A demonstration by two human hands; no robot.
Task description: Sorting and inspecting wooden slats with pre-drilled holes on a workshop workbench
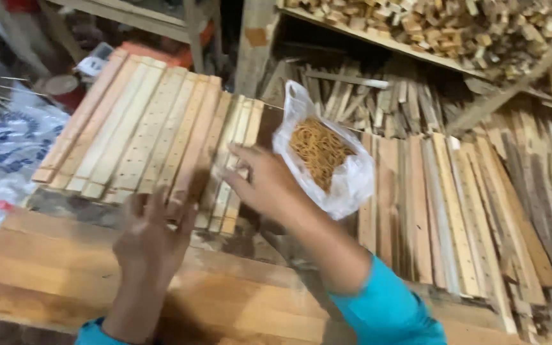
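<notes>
Head view looks down on a workshop heaped with wood: a shelf of short offcuts (455, 29) at the top right, and below it long perforated slats (474, 217) lying side by side. At the left, a stack of drilled wooden strips (142, 128) rests on a thick plank bench (52, 268), pale and reddish pieces pressed edge to edge. A clear plastic bag of rubber bands (324, 156) sits just right of that stack, its mouth open upward.

The right hand (263, 185) reaches across to the near ends of the strips, fingers apart and lightly curled on the wood, the bag just beside its knuckles. The left hand (151, 236) lies lower, palm down, fingers spread and touching the strip ends at the stack's near edge; it grips nothing.

The step in hand looks like gathering or squaring up a few strips. Judging by this, the next move calls for both hands to close around a chosen group without disturbing the neighbours.
</notes>
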